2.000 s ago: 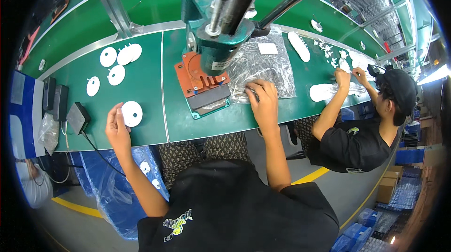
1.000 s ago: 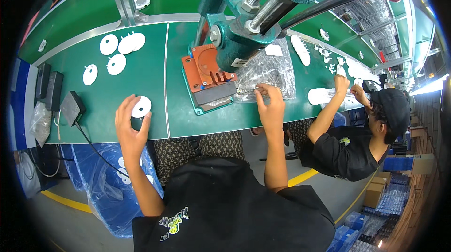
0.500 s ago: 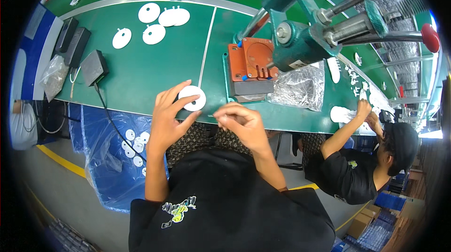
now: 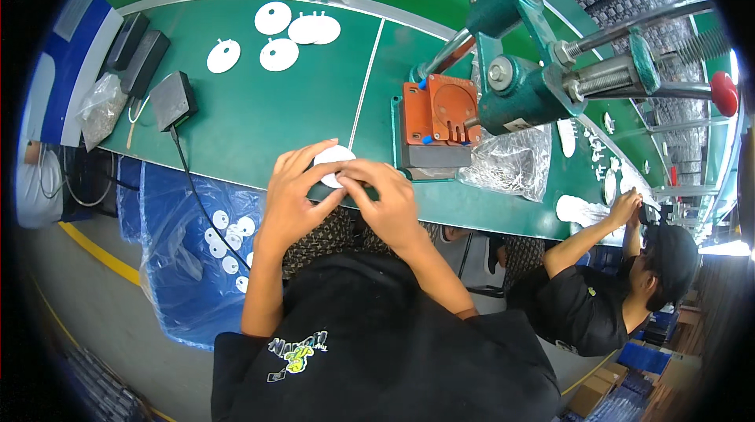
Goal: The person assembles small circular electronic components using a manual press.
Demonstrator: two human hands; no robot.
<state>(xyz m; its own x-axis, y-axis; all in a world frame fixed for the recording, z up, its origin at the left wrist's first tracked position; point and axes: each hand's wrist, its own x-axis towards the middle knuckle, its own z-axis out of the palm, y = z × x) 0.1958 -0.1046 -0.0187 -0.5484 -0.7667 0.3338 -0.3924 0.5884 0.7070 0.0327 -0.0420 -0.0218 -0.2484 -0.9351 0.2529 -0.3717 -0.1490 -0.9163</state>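
Note:
A round white disc is held at the table's front edge by my left hand, its fingers and thumb closed around the disc's left and lower rim. My right hand is closed in a pinch against the disc's lower right part. Its fingertips cover the disc's hole, and whatever small thing they may hold is hidden. Nearest on the right stands a green hand press with an orange fixture on a dark block. Several more white discs with small tabs lie farther back on the green table.
A clear bag of small parts lies beside the press. A black box with a cable sits at the left edge. Below hangs a blue plastic-lined bin with several white discs. On the right a co-worker handles white parts.
My right hand has moved left from beside the disc and now touches it, covering its hole. My left hand still holds the disc. The whole view has shifted slightly.

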